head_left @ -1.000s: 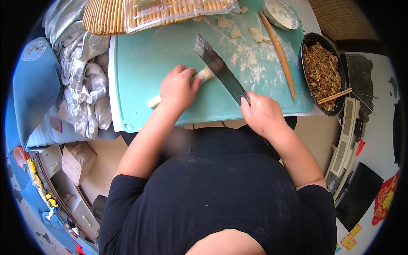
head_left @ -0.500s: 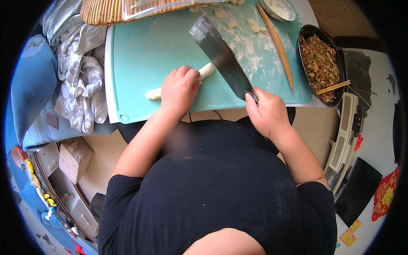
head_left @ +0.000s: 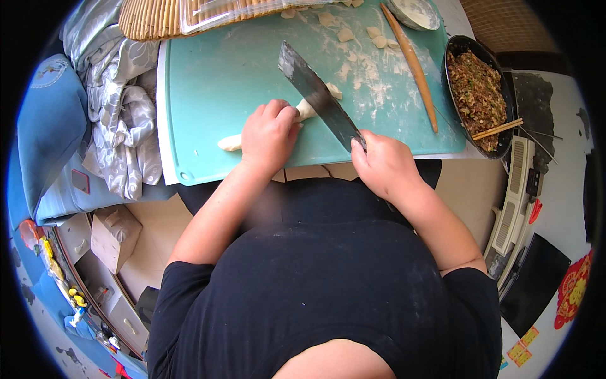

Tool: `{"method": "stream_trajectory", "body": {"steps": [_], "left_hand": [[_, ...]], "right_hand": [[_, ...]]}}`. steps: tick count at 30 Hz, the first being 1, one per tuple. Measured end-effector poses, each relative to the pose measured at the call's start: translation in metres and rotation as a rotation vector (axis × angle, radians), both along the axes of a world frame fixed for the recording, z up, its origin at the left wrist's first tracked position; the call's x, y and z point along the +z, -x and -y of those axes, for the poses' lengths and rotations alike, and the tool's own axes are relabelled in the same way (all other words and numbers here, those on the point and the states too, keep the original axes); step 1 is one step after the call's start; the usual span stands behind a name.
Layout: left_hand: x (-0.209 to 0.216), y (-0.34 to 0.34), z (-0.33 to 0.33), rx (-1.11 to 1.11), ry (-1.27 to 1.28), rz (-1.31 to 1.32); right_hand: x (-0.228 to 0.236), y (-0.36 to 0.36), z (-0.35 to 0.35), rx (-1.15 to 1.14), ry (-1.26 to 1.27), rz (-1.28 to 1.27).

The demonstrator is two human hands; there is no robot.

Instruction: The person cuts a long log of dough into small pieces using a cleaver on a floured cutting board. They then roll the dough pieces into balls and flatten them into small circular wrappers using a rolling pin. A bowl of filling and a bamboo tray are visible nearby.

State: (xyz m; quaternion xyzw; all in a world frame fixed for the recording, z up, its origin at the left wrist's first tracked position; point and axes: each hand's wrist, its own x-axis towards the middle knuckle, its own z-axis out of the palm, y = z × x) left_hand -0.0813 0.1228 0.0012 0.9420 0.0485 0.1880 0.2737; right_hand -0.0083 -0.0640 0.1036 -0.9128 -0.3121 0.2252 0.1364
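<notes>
A floured roll of dough [head_left: 231, 143] lies slantwise on the turquoise cutting board [head_left: 208, 82]. My left hand [head_left: 270, 134] is closed over the middle of the roll, hiding part of it. In my right hand [head_left: 386, 163] is the handle of a dark cleaver [head_left: 320, 96]. Its blade crosses the far right end of the roll, and a short dough end [head_left: 334, 91] shows beyond the blade. Whether that end is cut through cannot be seen. Several small dough pieces [head_left: 345, 35] lie among loose flour at the back of the board.
A wooden rolling pin [head_left: 413, 63] lies at the board's right, below a bowl of flour [head_left: 415, 14]. Farther right stands a black pan of minced filling [head_left: 475, 95] with chopsticks [head_left: 497, 129] across its rim. A bamboo tray [head_left: 151, 20] covers the back left edge.
The cleaver has come left and down onto the dough roll's right end. A short dough end now shows on the blade's far side. My left hand stays on the roll.
</notes>
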Motion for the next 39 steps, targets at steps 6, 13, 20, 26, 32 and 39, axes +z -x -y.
{"method": "stream_trajectory", "body": {"steps": [6, 13, 20, 26, 32, 39], "left_hand": [[0.002, 0.002, -0.006, 0.002, -0.078, 0.021], [0.004, -0.002, -0.019, 0.154, -0.078, -0.092], [0.000, -0.007, -0.023, 0.184, -0.071, -0.100], [-0.005, -0.007, -0.025, 0.182, -0.053, -0.100], [0.002, 0.002, -0.032, 0.100, -0.081, -0.147], [0.014, 0.028, -0.027, 0.023, -0.061, -0.133]], "right_hand": [[-0.005, -0.001, -0.010, 0.010, 0.070, 0.015], [-0.012, 0.001, 0.008, -0.062, -0.183, 0.020], [0.002, 0.007, -0.001, -0.009, -0.236, 0.050], [-0.003, 0.004, -0.011, 0.025, -0.104, 0.048], [0.000, 0.000, -0.025, 0.084, 0.151, 0.043], [-0.009, 0.003, -0.021, 0.073, 0.101, 0.047]]}}
